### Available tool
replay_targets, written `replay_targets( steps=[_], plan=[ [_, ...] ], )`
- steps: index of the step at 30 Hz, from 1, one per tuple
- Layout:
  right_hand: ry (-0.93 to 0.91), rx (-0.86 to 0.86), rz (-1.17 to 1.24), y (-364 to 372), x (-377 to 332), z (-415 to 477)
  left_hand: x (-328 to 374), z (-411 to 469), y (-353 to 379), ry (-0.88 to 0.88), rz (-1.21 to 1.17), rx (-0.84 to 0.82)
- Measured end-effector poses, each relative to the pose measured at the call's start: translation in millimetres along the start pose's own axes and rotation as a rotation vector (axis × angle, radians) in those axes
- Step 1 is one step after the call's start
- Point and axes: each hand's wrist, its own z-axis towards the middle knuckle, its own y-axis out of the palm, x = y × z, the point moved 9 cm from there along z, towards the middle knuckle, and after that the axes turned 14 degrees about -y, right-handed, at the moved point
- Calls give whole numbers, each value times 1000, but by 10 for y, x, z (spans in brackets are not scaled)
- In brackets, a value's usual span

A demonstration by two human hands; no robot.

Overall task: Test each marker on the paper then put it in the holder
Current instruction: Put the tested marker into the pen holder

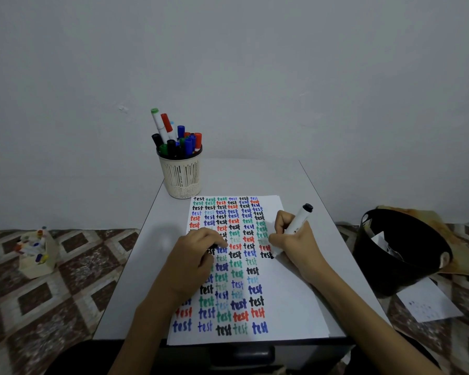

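Observation:
A white paper (287, 301) covered with the word "test" in black, blue, green and red lies on a small grey table (136, 280). My right hand (295, 244) grips a white marker with a black end (299, 219), its tip touching the paper at a black "test" in the right column. My left hand (195, 258) rests on the sheet with fingers curled around a small black piece, probably the cap. A cream mesh holder (182, 175) full of several coloured markers stands at the table's far left corner.
A black bin (398, 255) with crumpled scraps sits on the floor to the right, a marked sheet of paper (428, 304) beside it. On the left floor a cream box (37, 253) holds several more markers. A plain wall rises behind the table.

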Motion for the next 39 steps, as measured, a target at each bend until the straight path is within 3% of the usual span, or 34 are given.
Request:
replay_targets(
  steps=[6, 15, 22, 32, 36, 39],
  plan=[
    [9, 238, 297, -208, -1, -36, -21, -3, -6, -20, -18, 2],
    [64, 76, 572, 21, -100, -50, -137, -1, -153, -125, -54, 151],
    [39, -7, 403, 88, -126, -70, 26, -54, -254, -63, -242, 115],
    [22, -114, 363, 215, -154, -113, 197, -72, -269, 55, -296, 69],
    [-48, -153, 267, 246, -197, -121, -51, -61, -258, -212, -679, 22],
    [-190, -138, 65, 211, -240, -116, -109, -80, -214, -295, -783, -20]
  ],
)
